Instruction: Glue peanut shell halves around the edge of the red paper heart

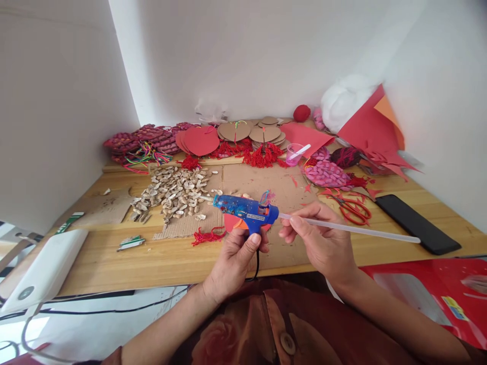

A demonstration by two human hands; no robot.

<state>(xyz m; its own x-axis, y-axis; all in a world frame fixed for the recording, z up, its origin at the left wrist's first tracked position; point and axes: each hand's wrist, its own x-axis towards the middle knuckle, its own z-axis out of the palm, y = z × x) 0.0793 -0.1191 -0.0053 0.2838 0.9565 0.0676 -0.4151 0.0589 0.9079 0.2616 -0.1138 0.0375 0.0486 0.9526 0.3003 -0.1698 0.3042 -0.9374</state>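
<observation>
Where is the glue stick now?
Head view, right of centre: the right hand holds the glue stick, one end at the rear of the blue glue gun, the other overlapping the black phone.

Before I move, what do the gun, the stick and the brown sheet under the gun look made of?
Gun: likely hard plastic; smooth blue shell with a slight sheen, smeared with residue.
Stick: probably hot-melt glue, satin, going by its milky, translucent look; plastic is possible.
Sheet: cardboard, matte brown, apparently corrugated: ridges show toward its left edge.
</observation>
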